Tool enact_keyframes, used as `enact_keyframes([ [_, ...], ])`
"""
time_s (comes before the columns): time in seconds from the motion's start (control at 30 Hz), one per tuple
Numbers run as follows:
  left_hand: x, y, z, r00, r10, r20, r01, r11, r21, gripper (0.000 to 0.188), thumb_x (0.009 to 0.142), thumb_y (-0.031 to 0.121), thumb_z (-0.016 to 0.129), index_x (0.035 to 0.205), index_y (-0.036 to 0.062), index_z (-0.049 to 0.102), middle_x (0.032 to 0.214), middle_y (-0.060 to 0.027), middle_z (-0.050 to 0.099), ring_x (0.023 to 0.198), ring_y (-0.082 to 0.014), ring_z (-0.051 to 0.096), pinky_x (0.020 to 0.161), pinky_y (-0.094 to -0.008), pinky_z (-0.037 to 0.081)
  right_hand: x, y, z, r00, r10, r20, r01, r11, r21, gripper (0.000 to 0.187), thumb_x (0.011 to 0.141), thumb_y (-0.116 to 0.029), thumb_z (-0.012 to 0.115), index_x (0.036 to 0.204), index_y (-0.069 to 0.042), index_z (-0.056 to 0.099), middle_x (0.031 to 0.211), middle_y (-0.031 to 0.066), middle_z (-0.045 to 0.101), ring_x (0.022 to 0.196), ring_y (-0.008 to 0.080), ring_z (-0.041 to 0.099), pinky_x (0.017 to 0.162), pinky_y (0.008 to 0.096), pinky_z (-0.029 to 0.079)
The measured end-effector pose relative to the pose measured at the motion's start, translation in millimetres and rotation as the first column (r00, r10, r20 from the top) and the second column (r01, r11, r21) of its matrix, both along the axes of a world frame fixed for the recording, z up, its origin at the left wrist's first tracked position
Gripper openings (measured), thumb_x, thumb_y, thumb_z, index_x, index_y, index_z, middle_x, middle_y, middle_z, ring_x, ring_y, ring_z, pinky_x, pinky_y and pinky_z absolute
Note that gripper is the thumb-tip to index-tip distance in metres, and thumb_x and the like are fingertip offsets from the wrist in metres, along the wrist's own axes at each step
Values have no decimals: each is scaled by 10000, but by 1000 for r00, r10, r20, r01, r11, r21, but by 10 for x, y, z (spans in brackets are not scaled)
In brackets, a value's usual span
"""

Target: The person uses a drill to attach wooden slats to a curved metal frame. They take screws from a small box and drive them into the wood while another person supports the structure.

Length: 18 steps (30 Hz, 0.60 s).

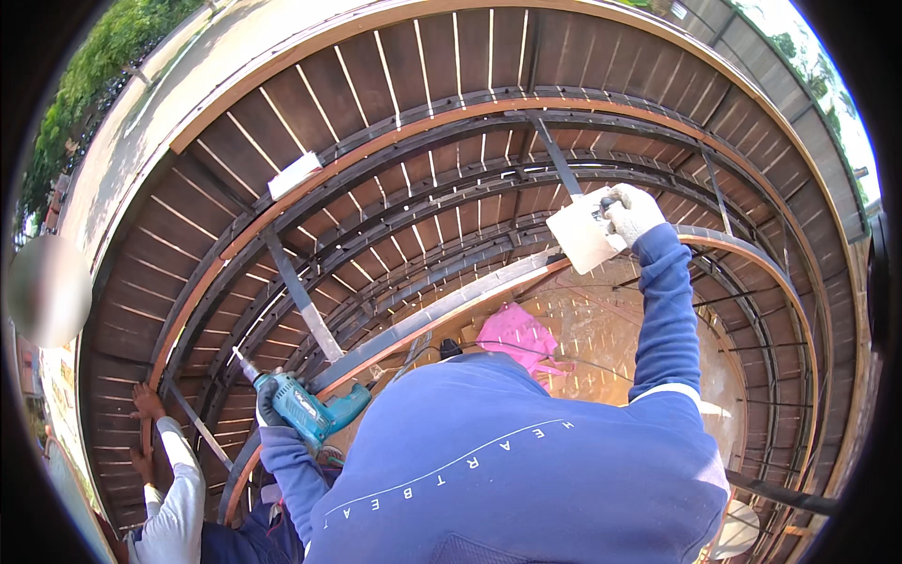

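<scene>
Drill [305, 411] at eight o'clock, plate [575, 240] at two

Seen from mid-view, the person's gloved left hand [270, 402] held the teal drill by its body, fingers curled closed around it; the handle stuck out free toward three o'clock, a hold probably better for carrying than for drilling. The gloved right hand [637, 214] had its fingers closed on the pale plate's three-o'clock edge, perhaps to leave its flat face uncovered. Whether the plate touched the strut [556, 155] behind it could not be told. A pink cloth [515, 336] lay near four o'clock. Beyond the drill, a co-worker's bare hand [147, 402] was against the curved slatted wall [371, 89], presumably for support.
</scene>
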<state>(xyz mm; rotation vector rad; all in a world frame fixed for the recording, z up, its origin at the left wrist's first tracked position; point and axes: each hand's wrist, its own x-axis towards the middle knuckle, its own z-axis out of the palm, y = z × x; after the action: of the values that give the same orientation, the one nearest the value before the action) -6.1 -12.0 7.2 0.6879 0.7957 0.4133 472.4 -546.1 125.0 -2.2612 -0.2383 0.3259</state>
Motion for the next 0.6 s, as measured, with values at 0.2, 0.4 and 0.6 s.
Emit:
enact_keyframes([
  [0.2,403,-471,681,912,-339,-231,410,754,513,567,794,195,835,1282,-2,625,1064,-86,723,939,-188,708,872,-357,596,-972,1612,508,820,552,148,-572,797,193,99,1009,-12,580,1067,-9,660,894,62,645,752,123,662,691,272,557],
  [0.4,384,-876,1238,851,-457,-259,515,627,585,619,773,285,877,1271,-16,666,1020,-69,726,959,-151,682,927,-338,550,-1526,3050,890,309,904,295,-951,296,90,208,862,-77,665,1059,-10,683,958,174,671,908,357,681,853,427,561],
  [0.6,255,-997,1367,846,-450,-287,525,606,598,608,744,245,889,1252,-17,682,1061,-85,728,983,-166,689,940,-342,545,-1683,3451,1052,145,950,276,-989,148,11,225,829,-2,648,1050,-21,688,939,162,690,892,348,694,840,424,573],
])
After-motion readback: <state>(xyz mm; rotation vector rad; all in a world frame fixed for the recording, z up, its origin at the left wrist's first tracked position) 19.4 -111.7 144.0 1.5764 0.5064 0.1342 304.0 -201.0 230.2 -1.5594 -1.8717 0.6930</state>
